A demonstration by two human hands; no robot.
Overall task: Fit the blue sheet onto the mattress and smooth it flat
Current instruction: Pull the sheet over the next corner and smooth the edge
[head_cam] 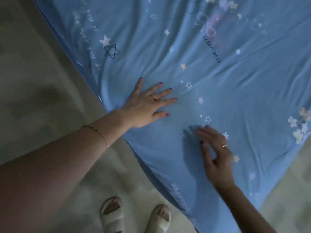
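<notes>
The blue sheet (218,91), printed with stars and lettering, covers the mattress across the upper and right part of the view. Long wrinkles run through it toward the top and right. My left hand (148,105) lies flat on the sheet near the bed's edge, fingers spread and straight. My right hand (215,153) is over the sheet closer to me, fingers extended and slightly blurred, casting a shadow on the cloth to its left. Whether it touches the fabric I cannot tell. The mattress itself is hidden under the sheet.
A pale floor (42,81) fills the left and bottom. My two feet in light sandals (134,216) stand at the bed's edge. The sheet's side hangs down along the edge (159,174). A strip of floor shows at the lower right (286,190).
</notes>
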